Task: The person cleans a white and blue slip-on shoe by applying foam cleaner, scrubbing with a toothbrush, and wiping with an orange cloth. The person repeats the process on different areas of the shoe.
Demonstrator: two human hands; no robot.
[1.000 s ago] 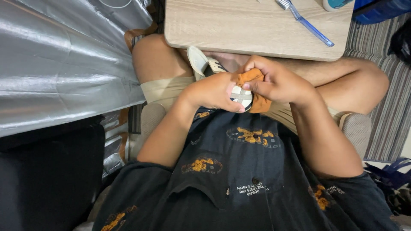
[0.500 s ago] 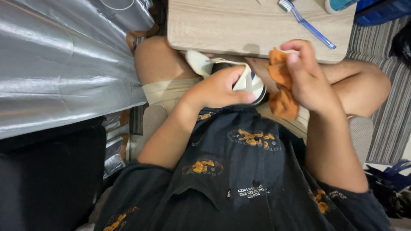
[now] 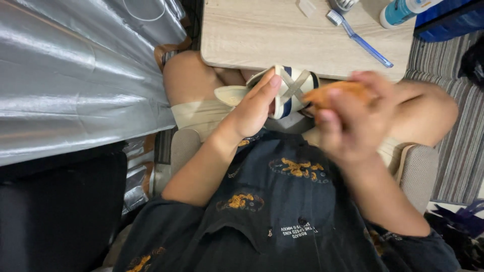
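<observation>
Left hand gripped a cream sandal, fingers wrapped over its straps. Right hand, at 3 o'clock, pinched an orange cloth. Sandal judged light and stiff-soled; best held by the sole edge

Matt wood-grain table, glossy crinkled silver foil sheet, orange cloth.

cream sandal navy-striped, orange cloth, blue toothbrush
</observation>
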